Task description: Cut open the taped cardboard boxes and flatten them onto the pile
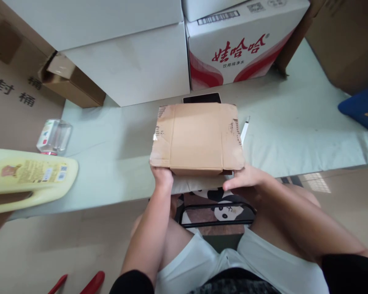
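A small brown cardboard box [196, 136] is at the front edge of the covered table, its side flaps spread outward to left and right. My left hand [163, 177] grips the near left corner, its fingers hidden beneath the flap. At the near right corner, my right hand [245, 176] holds the box from below, with the thumb showing and the other fingers out of sight. Just right of the box lies a slim white tool with a dark tip [244, 130]. A flat dark-faced device [202, 98] shows partly behind the box.
White cartons [131, 67] and a red-and-white water carton [239, 53] stand along the back. On the left are an open brown box [76, 87], a clear bottle [55, 136] and a large yellow jug [33, 175]. A blue object [362, 107] sits at the right.
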Tool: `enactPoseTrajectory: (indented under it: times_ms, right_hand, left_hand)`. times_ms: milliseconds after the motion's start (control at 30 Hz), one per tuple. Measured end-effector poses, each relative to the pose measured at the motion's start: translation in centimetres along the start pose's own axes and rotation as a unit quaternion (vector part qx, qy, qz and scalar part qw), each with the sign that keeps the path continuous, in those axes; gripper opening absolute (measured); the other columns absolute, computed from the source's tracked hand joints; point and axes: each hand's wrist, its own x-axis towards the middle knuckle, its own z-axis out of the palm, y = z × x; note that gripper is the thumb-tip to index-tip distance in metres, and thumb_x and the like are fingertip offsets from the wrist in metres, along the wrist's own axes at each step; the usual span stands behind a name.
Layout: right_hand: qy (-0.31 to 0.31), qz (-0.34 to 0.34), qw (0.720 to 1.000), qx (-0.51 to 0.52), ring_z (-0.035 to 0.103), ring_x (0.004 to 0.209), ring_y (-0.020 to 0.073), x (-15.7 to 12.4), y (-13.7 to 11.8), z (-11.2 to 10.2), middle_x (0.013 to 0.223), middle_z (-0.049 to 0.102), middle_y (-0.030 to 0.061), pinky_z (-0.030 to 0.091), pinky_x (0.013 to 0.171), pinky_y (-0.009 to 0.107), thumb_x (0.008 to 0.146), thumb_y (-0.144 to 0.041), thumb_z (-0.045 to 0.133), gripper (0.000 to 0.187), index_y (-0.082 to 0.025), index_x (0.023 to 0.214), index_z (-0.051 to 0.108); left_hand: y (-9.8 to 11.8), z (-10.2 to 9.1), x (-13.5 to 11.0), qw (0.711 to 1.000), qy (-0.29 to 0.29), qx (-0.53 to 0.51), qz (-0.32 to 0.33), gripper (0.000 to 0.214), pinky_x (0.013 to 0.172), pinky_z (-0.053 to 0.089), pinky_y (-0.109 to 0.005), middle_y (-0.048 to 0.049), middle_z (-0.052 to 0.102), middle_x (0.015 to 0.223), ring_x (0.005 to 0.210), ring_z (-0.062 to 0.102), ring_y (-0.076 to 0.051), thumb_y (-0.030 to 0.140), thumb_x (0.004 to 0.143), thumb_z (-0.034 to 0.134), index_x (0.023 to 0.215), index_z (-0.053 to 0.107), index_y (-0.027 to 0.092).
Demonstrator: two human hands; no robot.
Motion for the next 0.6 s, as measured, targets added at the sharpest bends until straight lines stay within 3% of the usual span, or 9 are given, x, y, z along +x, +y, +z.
enactPoseTrajectory:
  times_ms: [100, 233, 367, 500, 600]
  right_hand:
    - [0.078, 0.035, 0.996, -0.039, 0.074, 0.101, 0.0247, 0.2, 0.3, 0.6, 0.098, 0.076, 0.0089, 0.063, 0.098, 0.046, 0.077, -0.063, 0.077, 0.045, -0.022, 0.096, 0.073]
    - [0.235, 0.077, 0.966, -0.072, 0.070, 0.072, 0.0240, 0.9, 0.8, 0.1, 0.065, 0.065, 0.0044, 0.066, 0.076, 0.045, 0.072, -0.060, 0.080, 0.042, -0.021, 0.076, 0.065]
    - [0.365, 0.139, 0.915, -0.107, 0.067, 0.074, 0.0224, 0.9, 0.7, -0.8, 0.081, 0.071, 0.0065, 0.062, 0.069, 0.041, 0.070, -0.057, 0.080, 0.045, -0.018, 0.089, 0.068]
    - [0.399, 0.160, 0.897, -0.101, 0.064, 0.073, 0.0183, 0.8, 0.1, -1.5, 0.081, 0.070, 0.0044, 0.056, 0.066, 0.033, 0.079, -0.053, 0.071, 0.036, -0.018, 0.085, 0.067]
    - [0.405, 0.175, 0.897, -0.020, 0.060, 0.066, 0.0158, 0.9, 0.1, -2.2, 0.072, 0.066, 0.0025, 0.049, 0.058, 0.027, 0.083, -0.058, 0.063, 0.039, -0.019, 0.078, 0.065]
  left_hand:
    - [0.9, 0.3, 0.2, 1.000, -0.016, 0.017, 0.019, 0.027, 0.074, 0.051, -0.028, -0.0008, 0.064, 0.076, 0.079, 0.062, -0.017, 0.046, 0.077, 0.069, 0.076, 0.064, 0.020]
    - [2.2, 0.3, 0.1, 0.998, -0.030, 0.047, 0.016, 0.029, 0.054, 0.035, -0.023, 0.0037, 0.048, 0.060, 0.057, 0.044, -0.010, 0.038, 0.081, 0.066, 0.063, 0.057, 0.018]
    - [3.0, 0.5, -0.6, 0.995, -0.084, 0.056, -0.007, 0.029, 0.050, 0.029, -0.023, 0.0032, 0.045, 0.058, 0.055, 0.040, -0.010, 0.036, 0.082, 0.065, 0.060, 0.057, 0.019]
    - [3.7, 0.3, -0.4, 0.980, -0.171, 0.048, -0.089, 0.024, 0.041, 0.028, -0.024, 0.0014, 0.049, 0.054, 0.047, 0.042, -0.010, 0.038, 0.072, 0.069, 0.059, 0.062, 0.019]
    - [4.5, -0.3, 0.1, 0.961, -0.226, 0.037, -0.157, 0.023, 0.033, 0.026, -0.024, -0.0011, 0.058, 0.056, 0.039, 0.045, -0.012, 0.040, 0.064, 0.065, 0.069, 0.070, 0.018]
